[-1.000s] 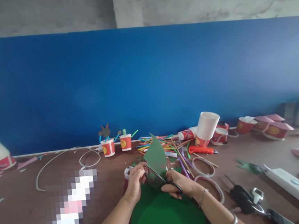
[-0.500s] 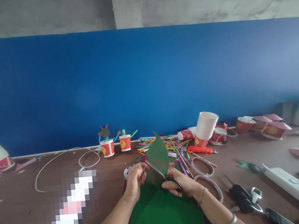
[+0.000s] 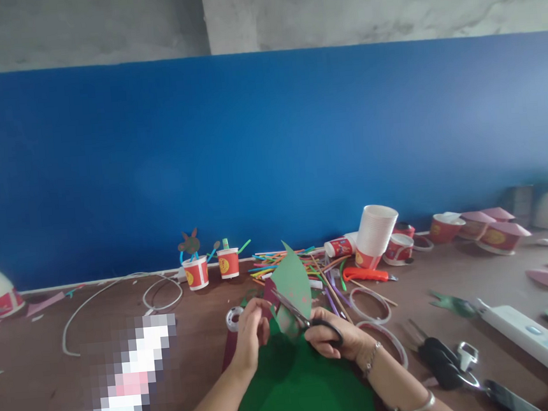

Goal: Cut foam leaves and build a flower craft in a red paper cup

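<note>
My right hand [image 3: 331,336] is closed around the black handles of a pair of scissors [image 3: 291,307], their blades pointing up and left across a green paper piece [image 3: 294,277]. That piece stands tilted, with a pointed top and a curved right edge. At its left lower edge, the fingers of my left hand [image 3: 253,336] are pinched on the green paper, close to the blade tips. Below both hands lies a larger green sheet [image 3: 304,388], over dark red paper [image 3: 229,347] that shows along its left side.
Behind my hands lie colourful sticks [image 3: 272,264], a stack of paper cups [image 3: 376,235] and an orange utility knife [image 3: 366,274]. Tape rolls [image 3: 370,306], keys [image 3: 444,363] and a power strip [image 3: 539,339] sit to the right. Two decorated cups [image 3: 196,273] stand back left.
The scissors and my right hand have shifted slightly right, and the blades appear farther apart. The green piece has turned, its face now looking lighter. My left hand stays near its edge.
</note>
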A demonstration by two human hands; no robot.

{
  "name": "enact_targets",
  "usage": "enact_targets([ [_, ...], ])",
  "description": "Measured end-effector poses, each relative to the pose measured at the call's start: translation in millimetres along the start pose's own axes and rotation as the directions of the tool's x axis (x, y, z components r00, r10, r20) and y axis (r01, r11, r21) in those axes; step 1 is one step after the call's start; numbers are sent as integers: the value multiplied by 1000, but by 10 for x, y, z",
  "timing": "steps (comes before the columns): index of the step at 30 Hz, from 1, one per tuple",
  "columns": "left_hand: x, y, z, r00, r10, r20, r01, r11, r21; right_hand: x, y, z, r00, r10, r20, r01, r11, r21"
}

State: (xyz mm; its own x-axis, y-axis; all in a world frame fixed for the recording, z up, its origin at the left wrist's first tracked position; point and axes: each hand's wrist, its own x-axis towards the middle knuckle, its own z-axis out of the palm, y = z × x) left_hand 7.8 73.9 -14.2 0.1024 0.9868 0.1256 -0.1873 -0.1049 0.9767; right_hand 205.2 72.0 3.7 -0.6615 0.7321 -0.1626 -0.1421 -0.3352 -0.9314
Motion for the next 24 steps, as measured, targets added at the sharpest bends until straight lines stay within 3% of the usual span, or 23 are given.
enact_targets([
  [4, -26, 119, 55, 994, -50, 96, 58, 994, -88, 17, 32, -15, 995, 97, 3, -96, 991, -96],
  [7, -18, 157, 112, 991, -95, 99, 104, 991, -89, 36, 54, -26, 998, 53, -40, -57, 991, -120],
  [10, 11, 142, 124, 989, -148, -7, 147, 983, -109, 60, 37, 1, 986, -75, -152, 52, 988, -146],
  [15, 68, 117, 98, 966, -104, -237, 48, 972, -231, 148, 4, 145, 897, -294, -331, 184, 928, -325],
  [19, 75, 112, 106, 935, -119, -334, 25, 962, -273, 228, 82, 273, 923, -223, -314, 92, 919, -383],
  [24, 48, 116, 125, 946, -63, -317, 11, 987, -162, 271, 179, 345, 947, -166, -274, 53, 925, -376],
])
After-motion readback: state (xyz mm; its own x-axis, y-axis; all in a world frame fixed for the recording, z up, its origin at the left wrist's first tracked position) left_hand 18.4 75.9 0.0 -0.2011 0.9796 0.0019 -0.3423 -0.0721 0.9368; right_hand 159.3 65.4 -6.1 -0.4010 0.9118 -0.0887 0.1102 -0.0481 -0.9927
